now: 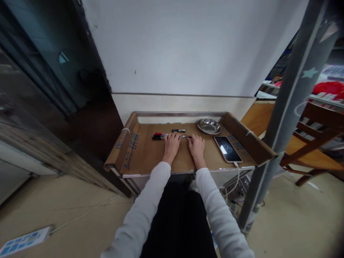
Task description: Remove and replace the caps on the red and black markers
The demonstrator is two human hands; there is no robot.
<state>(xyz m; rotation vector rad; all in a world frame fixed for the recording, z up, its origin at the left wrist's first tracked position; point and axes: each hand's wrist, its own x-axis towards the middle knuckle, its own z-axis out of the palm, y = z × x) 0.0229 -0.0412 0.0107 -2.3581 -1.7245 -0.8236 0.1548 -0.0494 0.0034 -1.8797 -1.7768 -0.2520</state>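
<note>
Slim silvery rod (184,136) between my left hand (172,146) and right hand (197,146), can't tell if gripped; round metal dish (209,126), 1 o'clock.

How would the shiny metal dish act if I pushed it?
The metal dish would probably slide across the cardboard rather than tip, since it sits low and wide. Its shiny, smooth surface suggests stiff metal that could feel slippery.

On the table (147,157) before you, the pens (158,136) lie left of your left hand (172,144), the marker (178,130) behind them and further right. A thin item (184,136) lies between your left and right hand (197,145). Further right lies the phone (228,149), with the dish (209,126) behind it, slightly left.
</note>
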